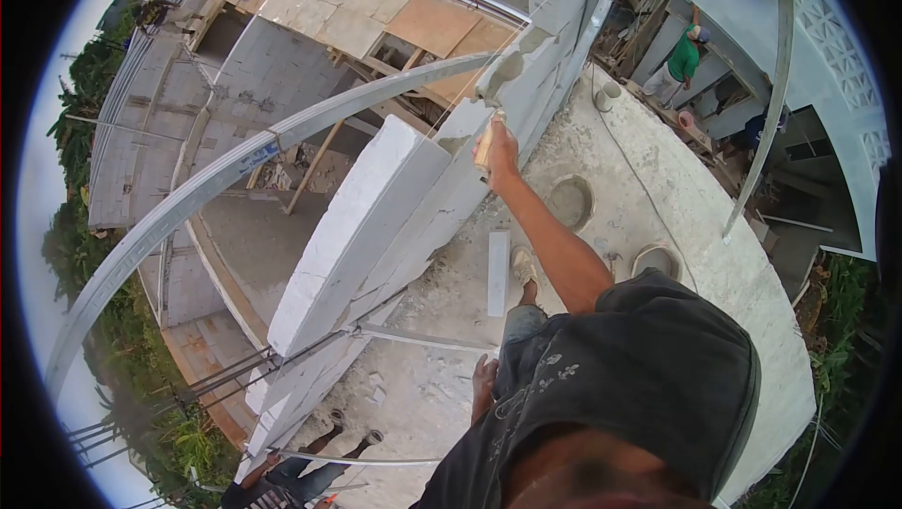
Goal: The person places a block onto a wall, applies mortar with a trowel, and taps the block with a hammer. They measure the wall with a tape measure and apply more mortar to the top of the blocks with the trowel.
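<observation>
My right hand (503, 152) is stretched forward, closed around the pale handle of a trowel (485, 146). Its blade points away from me, at the top of the white block wall (451, 194). Wet grey mortar (508, 69) lies on that wall top, just beyond the hand. Left of the hand, a large white block (352, 218) stands higher in the wall. My left hand (484, 379) hangs low by my thigh, fingers loosely extended and holding nothing visible.
A loose white block (498, 274) lies by my foot. Round buckets (570, 203) stand on the concrete floor. A long metal bar (272, 145) arches across the wall. One person (301, 481) is at the lower left; another in green (684, 60) is at the upper right.
</observation>
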{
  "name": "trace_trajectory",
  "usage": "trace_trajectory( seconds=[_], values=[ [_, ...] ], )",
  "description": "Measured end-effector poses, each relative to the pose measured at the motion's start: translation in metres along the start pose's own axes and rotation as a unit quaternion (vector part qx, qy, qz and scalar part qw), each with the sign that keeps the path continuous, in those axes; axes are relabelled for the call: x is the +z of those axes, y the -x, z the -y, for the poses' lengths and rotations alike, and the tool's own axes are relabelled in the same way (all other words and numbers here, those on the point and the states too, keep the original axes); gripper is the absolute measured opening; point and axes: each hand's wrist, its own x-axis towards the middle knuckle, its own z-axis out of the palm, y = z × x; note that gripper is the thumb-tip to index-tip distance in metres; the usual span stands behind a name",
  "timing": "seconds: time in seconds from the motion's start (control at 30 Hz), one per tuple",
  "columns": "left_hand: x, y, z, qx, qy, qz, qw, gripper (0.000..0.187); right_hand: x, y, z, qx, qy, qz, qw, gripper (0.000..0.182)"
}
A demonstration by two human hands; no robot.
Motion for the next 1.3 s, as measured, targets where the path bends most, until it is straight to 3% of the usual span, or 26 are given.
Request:
trace_trajectory(
  seconds=[0.13, 0.27, 0.37, 0.47, 0.57, 0.67, 0.77, 0.87, 0.93, 1.03, 1.13, 1.23, 1.3],
  values=[
    [-0.019, -0.014, 0.020, 0.038, 0.116, 0.024, 0.992, 0.071, 0.007, 0.006, -0.003, 0.007, 0.004, 0.035, 0.999, 0.043],
    [-0.030, -0.046, 0.031, 0.048, 0.136, 0.050, 0.988, 0.069, 0.002, 0.016, -0.020, 0.033, 0.033, 0.021, 0.999, 0.045],
    [-0.041, -0.049, 0.004, 0.103, 0.041, 0.072, 0.991, 0.065, 0.000, 0.040, -0.025, 0.049, 0.024, 0.034, 0.998, 0.047],
    [-0.031, -0.060, -0.013, 0.066, 0.046, 0.036, 0.996, 0.064, -0.012, 0.042, -0.041, 0.089, 0.119, 0.031, 0.988, 0.050],
    [-0.030, -0.073, -0.041, 0.083, 0.003, 0.023, 0.996, 0.065, -0.009, 0.056, -0.032, 0.102, 0.033, 0.037, 0.994, 0.041],
    [-0.031, -0.067, -0.028, 0.097, -0.023, 0.027, 0.995, 0.065, -0.036, 0.056, -0.050, 0.090, 0.088, 0.072, 0.989, 0.041],
    [-0.033, -0.084, 0.001, 0.098, -0.063, 0.006, 0.993, 0.062, -0.045, 0.063, -0.025, 0.101, 0.192, 0.092, 0.972, 0.045],
    [-0.032, -0.062, -0.009, 0.077, -0.051, 0.006, 0.996, 0.062, -0.084, 0.046, -0.014, -0.088, 0.461, 0.102, 0.877, 0.040],
    [-0.035, -0.057, -0.004, 0.045, -0.020, 0.009, 0.999, 0.060, -0.094, 0.048, 0.011, -0.364, 0.600, 0.087, 0.707, 0.035],
    [-0.037, -0.056, 0.006, 0.034, -0.005, 0.012, 0.999, 0.058, -0.117, 0.027, 0.033, -0.265, 0.758, 0.076, 0.590, 0.048],
    [-0.036, -0.046, 0.008, 0.023, 0.003, 0.009, 1.000, 0.056, -0.128, 0.003, 0.026, -0.456, 0.756, 0.068, 0.465, 0.060],
    [-0.037, -0.036, 0.002, 0.009, 0.028, 0.011, 1.000, 0.060, -0.134, -0.014, 0.005, -0.407, 0.814, 0.043, 0.412, 0.062],
    [-0.039, -0.033, 0.002, 0.018, 0.055, 0.019, 0.998, 0.066, -0.143, -0.010, -0.016, -0.345, 0.840, 0.057, 0.415, 0.063]
  ],
)
